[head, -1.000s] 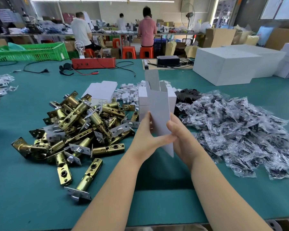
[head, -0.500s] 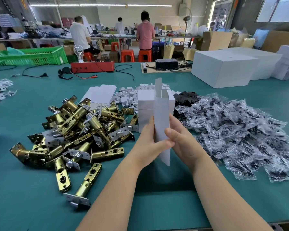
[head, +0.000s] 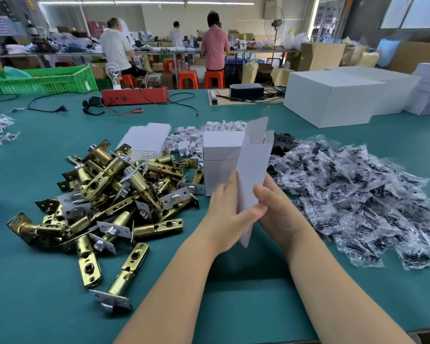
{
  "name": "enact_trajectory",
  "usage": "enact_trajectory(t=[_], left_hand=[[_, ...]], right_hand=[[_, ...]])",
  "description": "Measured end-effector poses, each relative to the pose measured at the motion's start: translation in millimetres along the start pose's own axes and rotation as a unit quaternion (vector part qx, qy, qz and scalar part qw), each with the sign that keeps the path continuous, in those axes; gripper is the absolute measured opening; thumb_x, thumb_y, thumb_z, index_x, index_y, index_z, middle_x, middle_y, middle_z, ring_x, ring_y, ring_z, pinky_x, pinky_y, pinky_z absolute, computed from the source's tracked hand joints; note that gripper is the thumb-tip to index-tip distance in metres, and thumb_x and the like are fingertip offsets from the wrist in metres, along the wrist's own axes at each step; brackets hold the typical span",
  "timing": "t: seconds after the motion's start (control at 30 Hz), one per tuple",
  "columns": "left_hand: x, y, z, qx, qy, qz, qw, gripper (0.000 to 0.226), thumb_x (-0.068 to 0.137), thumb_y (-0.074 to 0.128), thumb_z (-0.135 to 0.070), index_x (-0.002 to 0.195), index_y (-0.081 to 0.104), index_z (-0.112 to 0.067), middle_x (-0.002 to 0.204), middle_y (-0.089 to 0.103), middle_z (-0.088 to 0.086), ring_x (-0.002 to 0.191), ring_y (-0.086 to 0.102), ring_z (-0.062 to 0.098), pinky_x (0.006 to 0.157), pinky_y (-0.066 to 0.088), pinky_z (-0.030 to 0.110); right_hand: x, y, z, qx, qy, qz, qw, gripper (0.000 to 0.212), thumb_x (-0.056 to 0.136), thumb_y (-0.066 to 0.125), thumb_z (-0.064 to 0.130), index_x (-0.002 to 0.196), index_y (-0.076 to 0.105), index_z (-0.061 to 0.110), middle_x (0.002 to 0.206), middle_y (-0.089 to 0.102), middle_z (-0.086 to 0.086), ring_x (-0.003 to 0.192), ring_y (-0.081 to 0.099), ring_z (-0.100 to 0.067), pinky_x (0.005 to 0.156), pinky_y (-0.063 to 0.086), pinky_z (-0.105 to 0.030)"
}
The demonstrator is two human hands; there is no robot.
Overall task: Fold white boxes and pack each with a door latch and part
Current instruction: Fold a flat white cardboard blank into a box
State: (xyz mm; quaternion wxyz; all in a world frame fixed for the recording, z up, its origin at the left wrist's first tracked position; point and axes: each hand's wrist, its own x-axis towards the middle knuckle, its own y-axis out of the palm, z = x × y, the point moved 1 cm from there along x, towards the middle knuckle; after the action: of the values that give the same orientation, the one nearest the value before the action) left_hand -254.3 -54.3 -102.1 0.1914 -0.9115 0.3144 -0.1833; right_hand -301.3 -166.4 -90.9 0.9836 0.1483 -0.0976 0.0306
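**White box blank held upright between both hands for erection**

The white box blank (head: 252, 167) is gripped at its lower half by the left hand (head: 227, 209) and the right hand (head: 278, 209), above the green table (head: 233, 306) and just in front of the stack of folded white boxes (head: 221, 160). The left thumb is laid across the near face of the blank and the remaining left fingers are hidden behind it; the right fingers are curled round its right edge. Neither hand is open, and nothing else is held. This two-sided grip is judged to let the flattened sleeve be squeezed into a tube while its lower flaps are left free beneath the hands.

The long axis of the blank is set nearly vertical and tilted slightly, the top leaning to the right and away from the person. The upper tuck flap is pointed upward and stands unfolded; the lower corner is pointed down toward the table, apart from it.

The supplies are placed within reach on either side of the blank: the pile of brass door latches (head: 114, 194) to its left, the heap of bagged parts (head: 358, 189) to its right. Flat unfolded blanks (head: 147, 137) are laid behind the latches. Packing is judged not yet begun for this box.
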Motion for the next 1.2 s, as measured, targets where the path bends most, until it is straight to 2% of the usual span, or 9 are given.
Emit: enact_trajectory(t=[0.1,0.27,0.4,0.5,0.67,0.73,0.87,0.93,1.2], left_hand=[[-3.4,-2.9,-3.5,-0.037,0.000,0.003,0.999,0.068,0.075,0.052,-0.057,0.135,0.043,-0.027,0.120,0.055,0.002,0.119,0.049,0.019,0.100,0.044,0.045],[-4.2,-1.3,0.1,-0.025,-0.019,0.009,0.999,0.087,0.075,0.053,-0.064,0.150,0.028,-0.028,0.133,0.051,-0.001,0.130,0.042,0.015,0.108,0.039,0.044],[-2.4,-2.7,0.8,-0.050,-0.017,-0.026,0.998,0.067,0.075,0.063,-0.059,0.136,0.041,-0.039,0.127,0.057,-0.009,0.122,0.053,0.009,0.101,0.046,0.041],[-2.1,-0.5,2.3,-0.054,-0.015,-0.016,0.998,0.071,0.076,0.061,-0.063,0.139,0.040,-0.037,0.129,0.056,-0.009,0.123,0.052,0.008,0.103,0.045,0.040],[-5.8,-4.6,-1.3,-0.064,-0.021,-0.024,0.997,0.061,0.074,0.066,-0.061,0.129,0.045,-0.043,0.113,0.062,-0.025,0.108,0.058,-0.005,0.083,0.046,0.010],[-6.8,-5.9,-2.4,-0.076,-0.023,-0.028,0.996,0.063,0.070,0.069,-0.058,0.125,0.048,-0.037,0.110,0.063,-0.019,0.105,0.060,-0.001,0.082,0.048,0.014],[-6.5,-5.3,-2.2,-0.081,-0.037,-0.013,0.996,0.098,0.060,0.071,-0.062,0.142,0.037,-0.022,0.133,0.053,0.002,0.127,0.049,0.017,0.104,0.045,0.041],[-6.8,-5.3,-2.9,-0.085,-0.041,-0.008,0.995,0.106,0.059,0.072,-0.062,0.146,0.032,-0.018,0.139,0.048,0.005,0.133,0.043,0.020,0.107,0.042,0.045],[-7.4,-4.9,-2.1,-0.101,-0.035,-0.018,0.994,0.085,0.064,0.074,-0.053,0.139,0.038,-0.036,0.131,0.054,0.000,0.128,0.048,0.016,0.104,0.044,0.045]], right_hand=[[1.1,-1.7,-1.0,0.012,0.004,0.005,1.000,0.102,0.056,0.085,0.053,0.140,0.042,0.013,0.136,0.052,-0.020,0.123,0.053,-0.035,0.101,0.046,-0.044],[1.4,-2.4,-1.9,0.020,0.004,0.018,1.000,0.091,0.064,0.081,0.051,0.139,0.045,0.016,0.136,0.053,-0.015,0.124,0.052,-0.034,0.100,0.047,-0.041],[3.4,-5.5,-2.5,0.026,0.001,0.023,0.999,0.094,0.065,0.081,0.051,0.142,0.042,0.014,0.140,0.049,-0.019,0.128,0.048,-0.037,0.107,0.040,-0.049],[4.1,-6.6,-2.6,0.035,0.002,0.016,0.999,0.096,0.063,0.082,0.051,0.142,0.041,0.014,0.140,0.048,-0.020,0.127,0.049,-0.037,0.104,0.043,-0.047],[4.0,-6.1,-1.9,0.059,0.003,0.021,0.998,0.093,0.067,0.082,0.048,0.141,0.041,0.011,0.133,0.055,-0.017,0.118,0.058,-0.034,0.091,0.051,-0.036],[4.3,-6.1,-2.2,0.053,0.008,0.029,0.998,0.095,0.065,0.082,0.050,0.141,0.042,0.011,0.134,0.054,-0.018,0.119,0.056,-0.035,0.095,0.050,-0.040],[4.0,-7.4,-2.7,0.009,0.020,0.035,0.999,0.097,0.062,0.081,0.057,0.138,0.044,0.009,0.137,0.048,-0.026,0.126,0.049,-0.040,0.107,0.039,-0.054],[2.8,-7.6,-2.4,0.000,0.022,0.042,0.999,0.097,0.062,0.080,0.058,0.138,0.044,0.008,0.138,0.047,-0.026,0.126,0.049,-0.040,0.108,0.037,-0.056],[2.8,-9.2,-4.4,-0.003,0.024,0.057,0.998,0.092,0.064,0.080,0.056,0.139,0.046,0.016,0.139,0.046,-0.025,0.128,0.046,-0.040,0.109,0.034,-0.056]])
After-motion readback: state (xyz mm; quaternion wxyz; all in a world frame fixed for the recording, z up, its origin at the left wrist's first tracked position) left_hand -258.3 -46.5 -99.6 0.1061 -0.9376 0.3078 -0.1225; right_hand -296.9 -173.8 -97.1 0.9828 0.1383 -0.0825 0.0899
